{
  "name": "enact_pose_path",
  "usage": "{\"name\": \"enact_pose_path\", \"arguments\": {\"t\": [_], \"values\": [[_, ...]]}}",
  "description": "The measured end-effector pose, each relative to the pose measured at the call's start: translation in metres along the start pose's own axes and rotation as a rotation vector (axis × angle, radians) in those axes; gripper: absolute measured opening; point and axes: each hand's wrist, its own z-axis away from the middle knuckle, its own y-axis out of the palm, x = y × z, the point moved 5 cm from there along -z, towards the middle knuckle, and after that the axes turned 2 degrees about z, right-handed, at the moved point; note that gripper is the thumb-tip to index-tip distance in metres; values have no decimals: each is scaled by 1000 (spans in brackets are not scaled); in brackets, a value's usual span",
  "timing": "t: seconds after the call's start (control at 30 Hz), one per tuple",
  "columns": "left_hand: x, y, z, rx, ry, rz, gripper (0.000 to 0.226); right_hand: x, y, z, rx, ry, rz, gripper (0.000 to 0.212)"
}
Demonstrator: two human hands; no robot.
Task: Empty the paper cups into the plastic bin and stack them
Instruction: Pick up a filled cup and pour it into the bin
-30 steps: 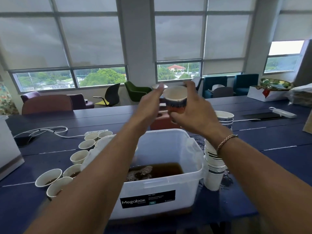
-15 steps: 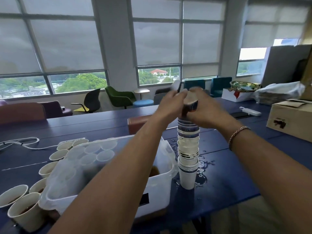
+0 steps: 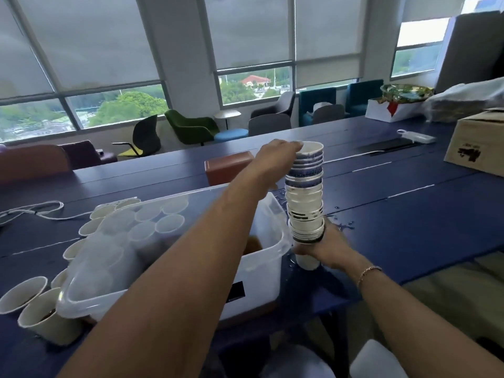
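- On the blue table point(image 3: 409, 214), just right of the plastic bin point(image 3: 261, 268), a tall stack of cups point(image 3: 305, 192) is held upright. Its lowest cup is at the table surface, but I cannot tell if it touches.
- The right hand point(image 3: 324, 248) grips this stack near the bottom, with the fingers curled round the lower cups. A thin bracelet point(image 3: 368, 272) is on the wrist.
- The left hand point(image 3: 275, 154) reaches over the bin to the top of the stack. Its fingers point(image 3: 296, 145) are nearly straight and rest on the near rim of the top cup, not closed around it.
- The bin is of translucent white plastic, and brown liquid point(image 3: 255, 242) shows in its right part. The left forearm hides much of the inside.
- To the left of the bin, several single paper cups point(image 3: 23, 293) stand on the table, and the nearest ones hold some brown liquid.
- Spilled water point(image 3: 345, 226) lies on the table just beside the stack.
- Far to the right sits a cardboard box point(image 3: 480, 148). A white power strip point(image 3: 417, 136) lies to its left, farther back.
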Motion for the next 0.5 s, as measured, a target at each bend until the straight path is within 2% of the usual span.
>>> {"name": "enact_pose_path", "arguments": {"t": [0.07,0.17,0.37,0.5], "values": [[8,6,1,-6,-39,35,31,0,3,-1,-39,-29,-3,65],[13,23,6,-14,-64,166,22,-4,-1,0,-4,-44,-38,62],[4,87,31,25,-34,272,14,-36,-49,43,-79,-11,68,80],[1,133,57,179,-40,390,16,-61,-96,88,-116,20,134,71]]}}
